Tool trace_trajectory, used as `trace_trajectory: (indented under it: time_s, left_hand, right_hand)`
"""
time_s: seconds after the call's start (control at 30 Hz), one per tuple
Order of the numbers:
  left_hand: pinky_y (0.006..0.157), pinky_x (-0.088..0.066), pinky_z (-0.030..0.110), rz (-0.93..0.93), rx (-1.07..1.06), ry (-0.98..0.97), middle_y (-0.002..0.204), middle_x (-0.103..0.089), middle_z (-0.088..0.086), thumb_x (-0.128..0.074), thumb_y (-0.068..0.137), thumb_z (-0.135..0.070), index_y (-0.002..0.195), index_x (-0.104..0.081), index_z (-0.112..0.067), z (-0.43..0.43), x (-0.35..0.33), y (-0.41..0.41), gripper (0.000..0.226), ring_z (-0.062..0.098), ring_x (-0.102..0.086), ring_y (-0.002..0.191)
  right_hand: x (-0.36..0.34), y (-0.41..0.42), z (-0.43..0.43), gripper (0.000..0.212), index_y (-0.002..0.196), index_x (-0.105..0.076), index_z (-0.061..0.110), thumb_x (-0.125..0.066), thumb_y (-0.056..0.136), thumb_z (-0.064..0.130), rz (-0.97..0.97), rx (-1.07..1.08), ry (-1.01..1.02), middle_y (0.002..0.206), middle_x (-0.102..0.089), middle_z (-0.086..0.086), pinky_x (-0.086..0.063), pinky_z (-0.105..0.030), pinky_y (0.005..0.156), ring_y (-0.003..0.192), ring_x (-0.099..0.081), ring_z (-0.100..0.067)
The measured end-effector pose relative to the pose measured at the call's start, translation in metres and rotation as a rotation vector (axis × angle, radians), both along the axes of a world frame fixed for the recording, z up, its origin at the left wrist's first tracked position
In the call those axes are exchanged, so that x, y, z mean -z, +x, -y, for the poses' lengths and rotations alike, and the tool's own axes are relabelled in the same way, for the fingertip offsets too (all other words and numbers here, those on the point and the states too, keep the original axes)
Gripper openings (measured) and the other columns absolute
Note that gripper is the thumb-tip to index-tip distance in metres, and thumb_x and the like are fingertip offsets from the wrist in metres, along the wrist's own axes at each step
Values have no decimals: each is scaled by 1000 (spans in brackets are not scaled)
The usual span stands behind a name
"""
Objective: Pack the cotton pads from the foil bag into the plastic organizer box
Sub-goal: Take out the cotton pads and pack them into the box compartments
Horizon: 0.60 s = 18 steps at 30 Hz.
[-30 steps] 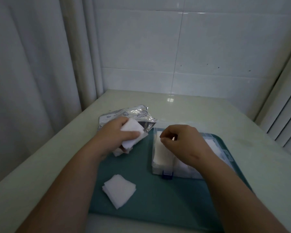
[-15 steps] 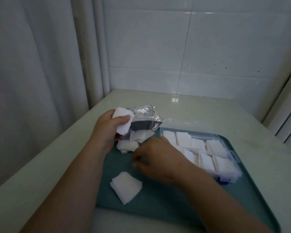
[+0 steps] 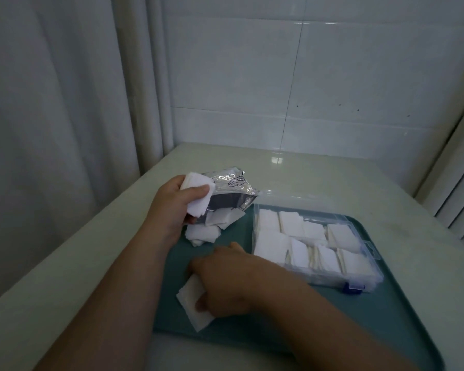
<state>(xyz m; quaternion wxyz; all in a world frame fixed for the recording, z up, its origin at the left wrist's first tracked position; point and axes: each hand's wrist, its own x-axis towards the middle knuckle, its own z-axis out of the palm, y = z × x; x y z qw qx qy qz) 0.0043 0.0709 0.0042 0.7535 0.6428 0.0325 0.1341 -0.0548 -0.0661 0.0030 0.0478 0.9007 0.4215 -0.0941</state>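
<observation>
Gathering stock for packing, the left hand grips a cotton pad stack beside the foil bag while the right hand curls round loose pads on the tray, at 8 o'clock from the well-filled organizer box, presumably their destination.

We seem to be in a tiled corner of a home, perhaps a bathroom or utility room: large glossy white wall tiles with grey grout lines, a pale curtain hanging at the left, a slatted white panel at the right, and a plain cream table set against the wall
</observation>
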Motion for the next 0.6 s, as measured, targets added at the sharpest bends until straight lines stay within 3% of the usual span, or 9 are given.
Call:
trace_trajectory:
  time_s: [0.1, 0.2, 0.33, 0.43, 0.6]
  left_hand:
    - [58, -40, 30, -2, 6, -5, 74, -67, 1, -72, 62, -24, 90, -67, -20, 2, -1, -1, 29, 21, -58, 64]
    - [62, -42, 31, 0, 13, 0, 77, -68, 1, -72, 62, -25, 91, -68, -20, 1, -1, -1, 30, 22, -60, 68]
    - [67, -46, 36, -4, 8, 12, 83, -70, 4, -72, 64, -27, 92, -70, -20, -1, -1, 1, 29, 27, -62, 75]
    - [62, -43, 31, -13, -13, 23, 81, -66, 5, -67, 64, -27, 91, -68, -20, 5, -5, 0, 29, 25, -59, 71]
    - [53, -40, 29, -23, -16, -23, 74, -58, 8, -55, 73, -14, 77, -64, -18, 23, -12, 1, 10, 25, -53, 65]
  right_hand:
    - [-4, -3, 0, 43, 127, -52, 19, -59, 89, 38, -49, 1, -5, 120, -60, -6, -36, -44, 101, 110, -53, -26]
    - [-11, -7, 4, 45, 125, -49, 20, -63, 86, 34, -127, 52, 112, 119, -58, -7, -42, -37, 87, 106, -55, -26]
    - [-23, -5, 18, 48, 115, -39, 34, -71, 81, 25, -272, 198, 380, 118, -56, -1, -51, -33, 79, 97, -54, -17]
    - [-30, 3, 33, 46, 104, -37, 38, -73, 79, 25, -213, 279, 612, 108, -58, 2, -52, -30, 74, 88, -55, -13]
    - [-34, 24, 65, 43, 92, -52, 33, -85, 66, 25, -154, 507, 982, 83, -68, 3, -55, -28, 65, 72, -63, -11]
